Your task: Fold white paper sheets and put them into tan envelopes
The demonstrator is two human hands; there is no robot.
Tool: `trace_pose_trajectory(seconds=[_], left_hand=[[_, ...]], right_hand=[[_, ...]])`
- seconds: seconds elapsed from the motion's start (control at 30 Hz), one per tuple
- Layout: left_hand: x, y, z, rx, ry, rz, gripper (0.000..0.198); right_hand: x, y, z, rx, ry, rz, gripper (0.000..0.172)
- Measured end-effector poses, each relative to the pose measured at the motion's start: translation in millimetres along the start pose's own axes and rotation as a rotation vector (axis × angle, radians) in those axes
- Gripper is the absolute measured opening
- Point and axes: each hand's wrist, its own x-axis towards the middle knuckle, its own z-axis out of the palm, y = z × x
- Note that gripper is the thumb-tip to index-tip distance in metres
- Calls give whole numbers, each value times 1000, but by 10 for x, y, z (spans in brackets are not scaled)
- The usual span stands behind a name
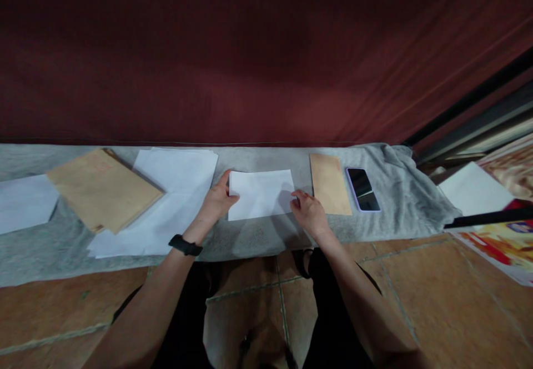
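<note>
A small white sheet of paper (260, 194) lies nearly flat on the grey cloth in front of me; whether it is folded I cannot tell. My left hand (218, 199) grips its left edge, thumb on top and index finger up by the far corner. At the opposite edge, the curled fingers of my right hand (308, 212) pinch the paper near its right side. Just beyond that hand lies a brown envelope (331, 185). Larger white sheets (183, 191) are spread to the left of my left hand.
A stack of brown envelopes (104, 183) rests partly over the large sheets. Farther left is another white sheet (25, 202). A phone in a lilac case (363, 189) lies right of the single envelope. The grey cloth (400, 202) covers the narrow surface, with a dark red curtain (250, 80) behind.
</note>
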Motion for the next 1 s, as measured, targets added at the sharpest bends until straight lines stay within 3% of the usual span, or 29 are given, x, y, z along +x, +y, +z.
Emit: trace_pose_trajectory(seconds=[0.07, 0.17, 0.3, 0.47, 0.67, 1.0], left_hand=[[-38, 71, 16, 243, 76, 67, 73], [-148, 161, 185, 439, 218, 295, 54], [-349, 192, 614, 575, 25, 507, 54], [-452, 132, 942, 697, -78, 505, 64], [-348, 166, 903, 790, -72, 441, 63], [-240, 179, 743, 858, -4, 345, 62]], right_hand=[[13, -11, -22, -42, 62, 17, 27], [68, -70, 13, 16, 174, -42, 31], [176, -291, 222, 247, 230, -286, 48], [254, -580, 496, 224, 114, -356, 54], [350, -622, 534, 98, 51, -311, 56], [437, -623, 589, -33, 135, -255, 56]])
